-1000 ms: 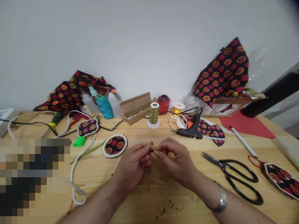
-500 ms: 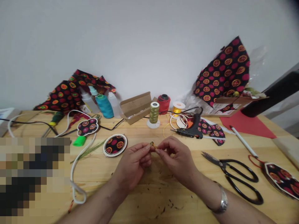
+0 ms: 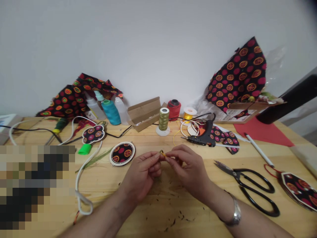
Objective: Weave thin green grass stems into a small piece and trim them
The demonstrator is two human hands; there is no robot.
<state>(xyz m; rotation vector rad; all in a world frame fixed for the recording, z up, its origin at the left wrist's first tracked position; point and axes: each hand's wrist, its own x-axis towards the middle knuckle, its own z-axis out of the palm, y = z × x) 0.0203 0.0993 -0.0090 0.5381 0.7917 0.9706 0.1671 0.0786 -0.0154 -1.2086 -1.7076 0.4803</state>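
My left hand pinches a small dark-green and yellow piece between thumb and forefinger, above the middle of the table. From the other side, my right hand has its thumb and forefinger closed on the yellow end of that same piece. The fingertips of both hands nearly meet, and they cover most of it, so its full shape is hidden. Beyond my hands stands a green thread spool. A round patterned disc lies just left of my left hand.
Black-handled scissors lie right of my right hand. Behind them are a black glue gun and a white marker. A white cord loops at left. Near the wall stand a teal thread cone and a cardboard box.
The fingers of my right hand have shifted slightly at the small piece, and more of its yellow part shows between the fingertips. The camera view has moved very slightly.
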